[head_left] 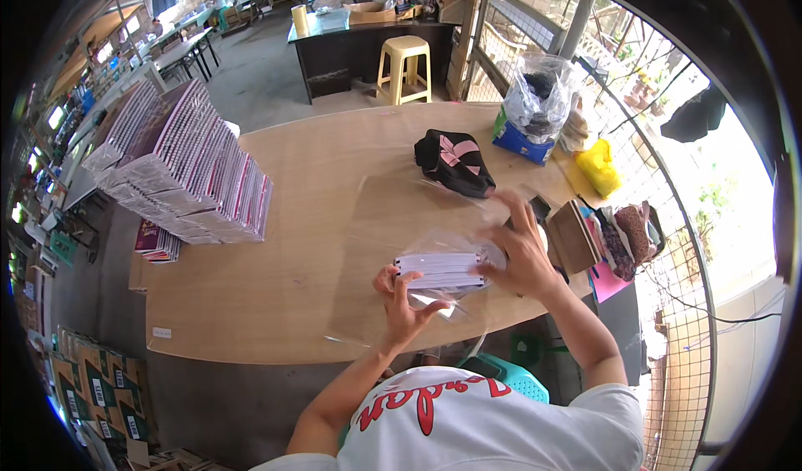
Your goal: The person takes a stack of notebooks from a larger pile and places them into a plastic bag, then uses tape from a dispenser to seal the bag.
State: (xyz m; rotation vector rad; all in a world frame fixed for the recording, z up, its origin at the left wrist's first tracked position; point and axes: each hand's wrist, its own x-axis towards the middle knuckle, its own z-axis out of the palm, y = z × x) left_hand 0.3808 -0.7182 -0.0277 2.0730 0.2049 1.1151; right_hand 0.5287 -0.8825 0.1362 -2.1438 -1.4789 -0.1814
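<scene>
A small stack of notebooks (439, 269), white page edges upward, sits near the front edge of the table in loose clear plastic film (451, 242). My left hand (403, 308) grips the stack's left end, with its thumb out along the near side. At the opposite end is my right hand (530, 258), its fingers spread and slightly blurred. The right thumb reaches the film at the stack's right end. A black pouch with a pink bow (455, 162) lies just beyond the right hand.
Tall plastic-wrapped piles of notebooks (196, 178) stand at the table's left. On the right are a brown box (575, 235), a yellow bag (598, 168) and a clear bag of dark items (539, 95). A wire-mesh wall (668, 220) borders that side. Beyond the table stands a yellow stool (405, 57).
</scene>
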